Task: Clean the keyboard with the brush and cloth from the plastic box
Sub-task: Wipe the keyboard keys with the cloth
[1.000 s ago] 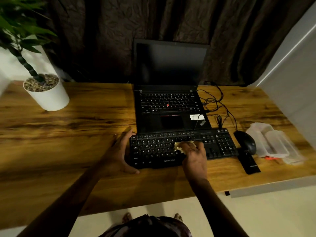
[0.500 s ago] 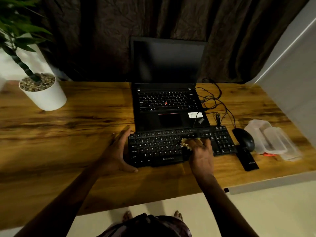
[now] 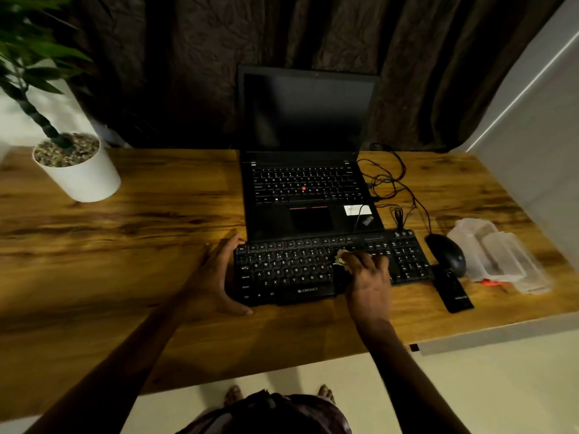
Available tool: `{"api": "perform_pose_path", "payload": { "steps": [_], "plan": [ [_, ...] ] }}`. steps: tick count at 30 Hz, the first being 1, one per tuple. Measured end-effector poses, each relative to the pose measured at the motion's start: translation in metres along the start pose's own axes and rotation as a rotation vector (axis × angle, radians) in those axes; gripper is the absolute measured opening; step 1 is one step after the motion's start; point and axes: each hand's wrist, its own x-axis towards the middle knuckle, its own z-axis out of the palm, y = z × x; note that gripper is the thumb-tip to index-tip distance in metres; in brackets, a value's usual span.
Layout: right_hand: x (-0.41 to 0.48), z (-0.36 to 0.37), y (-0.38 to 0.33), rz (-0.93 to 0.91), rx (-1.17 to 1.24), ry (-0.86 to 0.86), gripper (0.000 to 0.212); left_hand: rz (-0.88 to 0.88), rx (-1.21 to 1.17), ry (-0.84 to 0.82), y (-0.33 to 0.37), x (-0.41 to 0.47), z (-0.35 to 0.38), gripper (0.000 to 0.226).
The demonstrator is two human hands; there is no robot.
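The step in hand looks like wiping the keys with the cloth. To do it well, the person should keep the pressure light and even. Strokes should run along the key rows rather than across them, so that no keycap catches. The other hand should keep bracing the board so it does not skid on the worktop (image 3: 125, 245).

The keyboard (image 3: 291, 272) lies near the front edge of the worktop, right of centre, touching the front of the open laptop (image 3: 308, 195). The left hand (image 3: 216, 270) is spread wide against its left end. The thumb sits at the near corner and the fingers at the far corner, steadying rather than gripping. The right hand (image 3: 368, 277) rests on the keys right of the letter block. Its fingers are curled over the bunched pale cloth (image 3: 341, 257), which peeks out on the thumb side.

The plastic box (image 3: 476, 233) sits near the worktop's right edge, well apart from both hands, beyond the mouse (image 3: 446, 253). A small orange item (image 3: 490, 281) shows at its near side; whether that is the brush cannot be told.
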Motion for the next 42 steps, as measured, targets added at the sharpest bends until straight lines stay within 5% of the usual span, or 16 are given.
{"api": "perform_pose_path", "payload": {
  "steps": [5, 12, 20, 30, 35, 42],
  "plan": [
    [0.0, 0.005, -0.009, -0.142, 0.05, -0.07, 0.052, -0.018, -0.008, 0.011, -0.001, 0.0, 0.001, 0.162],
    [-0.006, 0.003, 0.031, 0.128, -0.032, 0.016, 0.06, -0.05, -0.031, 0.009, -0.01, 0.001, 0.003, 0.162],
    [-0.022, 0.002, -0.012, 0.016, 0.043, -0.02, 0.058, -0.081, -0.017, 0.019, -0.008, 0.0, 0.004, 0.162],
    [-0.02, 0.0, 0.0, 0.178, 0.033, 0.014, 0.061, -0.053, -0.018, 0.017, -0.004, 0.0, 0.001, 0.163],
    [-0.022, -0.003, -0.019, 0.028, 0.034, 0.018, 0.054, -0.034, -0.005, 0.019, -0.006, 0.001, 0.003, 0.16],
    [-0.011, -0.01, 0.019, 0.211, -0.042, 0.027, 0.052, -0.036, -0.03, 0.017, -0.011, 0.002, 0.006, 0.16]
  ]
}}
